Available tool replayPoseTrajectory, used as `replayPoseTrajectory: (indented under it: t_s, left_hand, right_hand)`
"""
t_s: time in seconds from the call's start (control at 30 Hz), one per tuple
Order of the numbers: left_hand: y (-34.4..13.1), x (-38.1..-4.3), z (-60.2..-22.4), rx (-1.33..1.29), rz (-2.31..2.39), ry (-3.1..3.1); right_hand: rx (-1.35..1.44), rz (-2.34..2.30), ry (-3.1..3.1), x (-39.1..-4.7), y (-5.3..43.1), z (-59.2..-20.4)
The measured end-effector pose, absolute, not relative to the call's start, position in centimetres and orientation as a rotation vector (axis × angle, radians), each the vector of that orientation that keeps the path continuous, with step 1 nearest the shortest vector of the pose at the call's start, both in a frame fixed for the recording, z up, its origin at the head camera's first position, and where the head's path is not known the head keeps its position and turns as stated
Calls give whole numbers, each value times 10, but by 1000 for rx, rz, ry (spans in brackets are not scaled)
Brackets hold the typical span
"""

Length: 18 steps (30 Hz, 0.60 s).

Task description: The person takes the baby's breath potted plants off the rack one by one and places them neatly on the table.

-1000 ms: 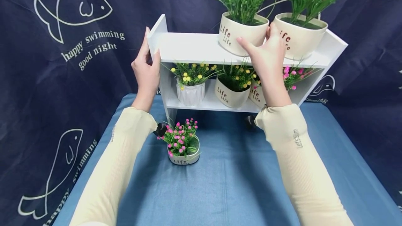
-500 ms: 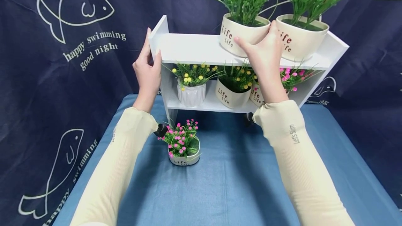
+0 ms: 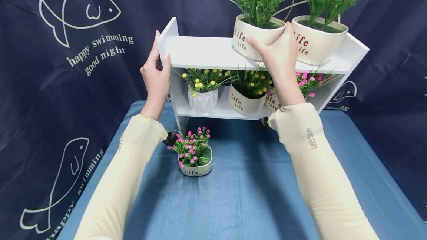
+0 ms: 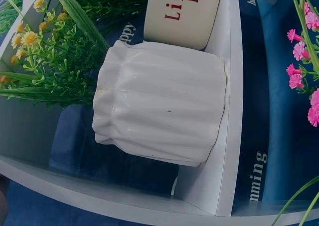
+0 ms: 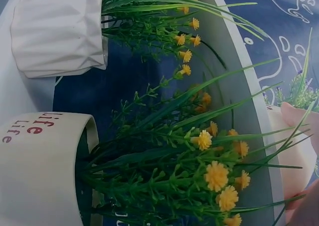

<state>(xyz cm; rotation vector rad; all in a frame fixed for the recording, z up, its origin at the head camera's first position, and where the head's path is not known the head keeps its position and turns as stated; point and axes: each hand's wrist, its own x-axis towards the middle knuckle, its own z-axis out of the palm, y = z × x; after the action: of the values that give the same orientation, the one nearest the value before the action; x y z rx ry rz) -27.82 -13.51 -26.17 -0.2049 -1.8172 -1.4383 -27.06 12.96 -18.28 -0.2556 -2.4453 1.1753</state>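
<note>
In the head view my left hand [image 3: 156,80] grips the left side panel of a white two-tier shelf [image 3: 203,51], thumb in front and fingers behind. My right hand [image 3: 281,60] holds a cream "Life" flowerpot [image 3: 243,49] with purple flowers on the top board. Its thumb lies on the pot's front, and its fingers reach into the gap beside a second cream flowerpot [image 3: 320,43] with tall greenery. Below, a white fluted pot [image 4: 159,101] with yellow flowers fills the left wrist view. Part of the right hand [image 5: 304,131] shows at the right wrist view's edge.
On the lower board a cream pot [image 3: 247,101] with yellow flowers stands beside another cream pot [image 3: 271,103], partly behind my right forearm. A small pot of pink flowers [image 3: 195,171] sits on the blue cloth [image 3: 227,203] before the shelf. A dark fish-print curtain [image 3: 83,103] hangs behind.
My right thumb has slid slightly left across the pot's front, and the right wrist has shifted a little left. The left hand keeps its place on the side panel.
</note>
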Motion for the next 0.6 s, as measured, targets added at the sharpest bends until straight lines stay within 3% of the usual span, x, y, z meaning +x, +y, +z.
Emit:
replayPoseTrajectory:
  t_s: [0.6]
  left_hand:
    - [-135, -278, -262, -195, -1445, -1835]
  right_hand:
    - [-243, 1151, -2398, -261, 134, -183]
